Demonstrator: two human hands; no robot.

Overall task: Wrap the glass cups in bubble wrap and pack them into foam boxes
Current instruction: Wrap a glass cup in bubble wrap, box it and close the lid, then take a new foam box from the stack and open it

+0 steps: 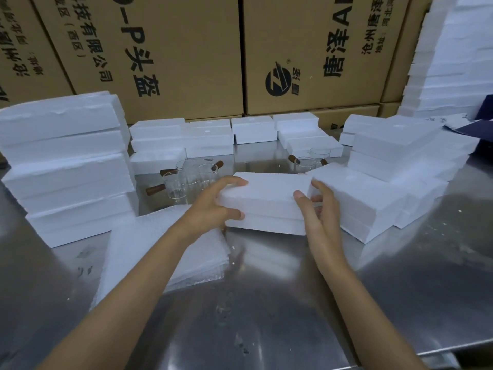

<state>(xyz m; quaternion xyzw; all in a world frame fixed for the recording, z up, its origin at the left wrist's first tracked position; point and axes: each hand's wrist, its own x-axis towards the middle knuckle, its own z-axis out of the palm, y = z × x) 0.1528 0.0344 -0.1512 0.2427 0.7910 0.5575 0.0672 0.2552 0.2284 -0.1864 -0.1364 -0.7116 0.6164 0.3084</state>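
Hands — left hand (223,202) and right hand (316,206) — clasp a closed foam box (269,201) by its ends on the tabletop (266,303); next, probably, opening it for a wrapped glass cup (186,180), unwrapped behind.

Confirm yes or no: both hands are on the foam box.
Yes, the left hand and right hand grip opposite ends of the closed foam box.

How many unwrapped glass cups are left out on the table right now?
5: three clustered left of centre behind the left hand, at; two further right at. Foam boxes may hide more.
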